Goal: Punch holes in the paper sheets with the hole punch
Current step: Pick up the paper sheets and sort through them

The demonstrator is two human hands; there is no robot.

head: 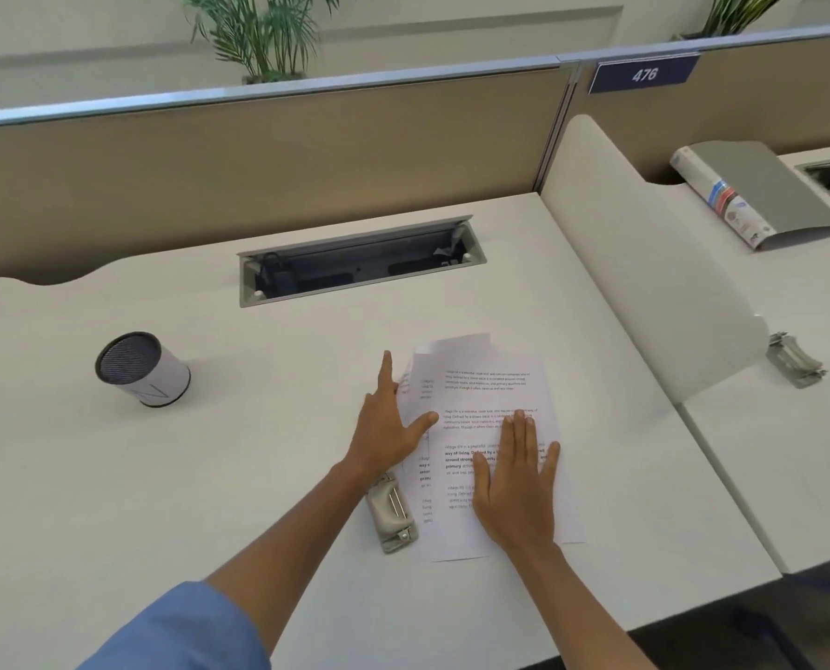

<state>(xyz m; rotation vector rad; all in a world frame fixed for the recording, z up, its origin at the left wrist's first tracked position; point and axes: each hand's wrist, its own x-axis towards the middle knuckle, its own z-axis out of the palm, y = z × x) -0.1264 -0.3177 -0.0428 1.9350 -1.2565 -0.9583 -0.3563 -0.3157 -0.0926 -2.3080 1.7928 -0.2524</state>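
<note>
Several printed paper sheets (488, 379) lie loosely fanned on the white desk (210, 452), right of centre. A grey hole punch (390, 512) sits on the desk at the sheets' lower left edge, partly under my left wrist. My left hand (386, 425) lies flat with straight fingers at the sheets' left edge, the thumb resting on the paper. My right hand (517, 481) presses flat on top of the stack, fingers straight and spread.
A white cylinder with a dark mesh top (141, 368) stands at the left. An open cable tray (361, 261) is sunk into the desk behind the sheets. A curved divider (645, 263) borders the right side; beyond it lie a grey binder (756, 191) and a second metal punch (795, 360).
</note>
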